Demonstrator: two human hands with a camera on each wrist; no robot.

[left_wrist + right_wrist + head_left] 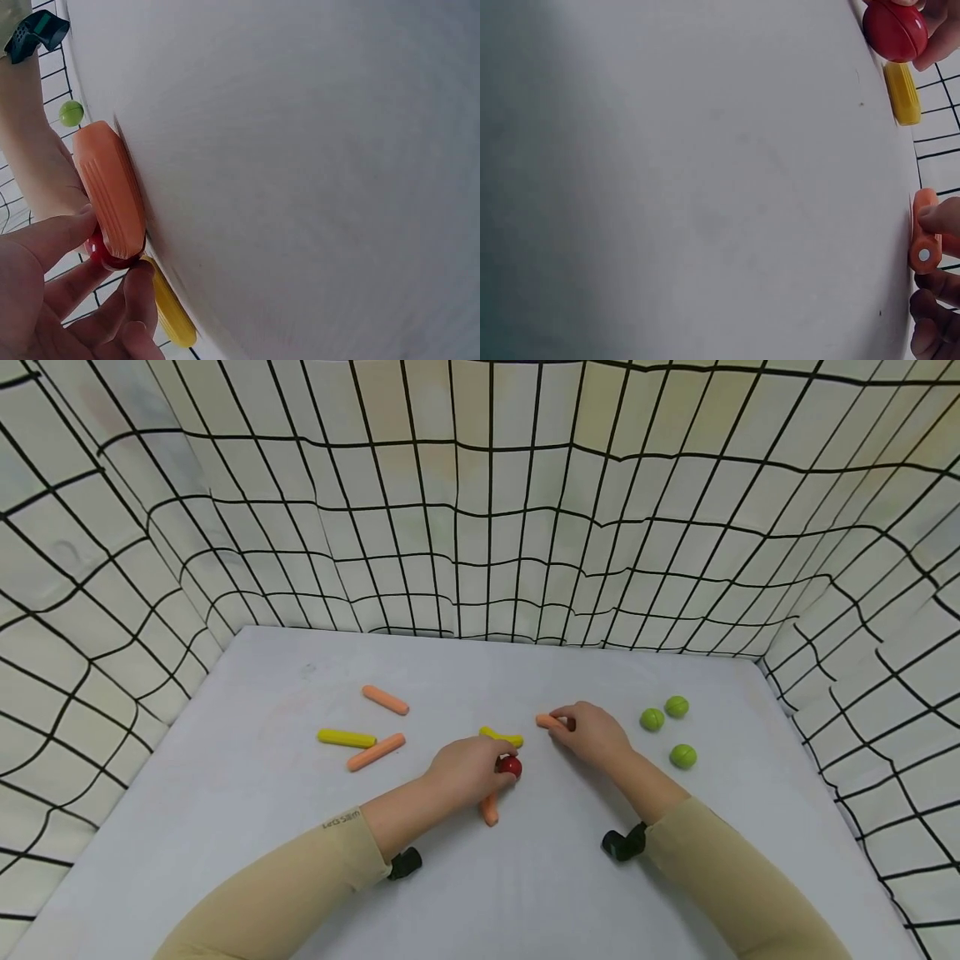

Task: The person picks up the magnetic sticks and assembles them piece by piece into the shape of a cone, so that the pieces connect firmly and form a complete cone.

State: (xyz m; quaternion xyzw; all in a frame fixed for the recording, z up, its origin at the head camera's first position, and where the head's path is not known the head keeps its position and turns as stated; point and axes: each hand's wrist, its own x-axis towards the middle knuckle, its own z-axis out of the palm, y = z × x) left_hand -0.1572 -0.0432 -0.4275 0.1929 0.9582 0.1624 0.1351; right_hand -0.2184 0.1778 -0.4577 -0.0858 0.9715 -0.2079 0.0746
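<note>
My left hand (pixel 467 770) pinches a shiny red ball (pixel 511 766) between thumb and fingers. Below that hand an orange stick (pixel 489 810) lies partly hidden; in the left wrist view this ribbed orange stick (pixel 112 187) overlaps the red ball (pixel 100 251). Just past the fingertips is a yellow stick (pixel 512 741), partly covered by the left hand in the head view. To the right, my right hand (pixel 595 735) pinches another orange stick (pixel 547 721) low over the table. A pale round spot marks the near end of this orange stick (pixel 922 232) in the right wrist view.
Two orange sticks (pixel 386 700) (pixel 377 752) and a yellow stick (pixel 347 738) lie on the left of the white table (pixel 525 877). Three green balls (pixel 652 719) sit at the right. Black netting (pixel 491 514) over white panels surrounds the table's back and sides.
</note>
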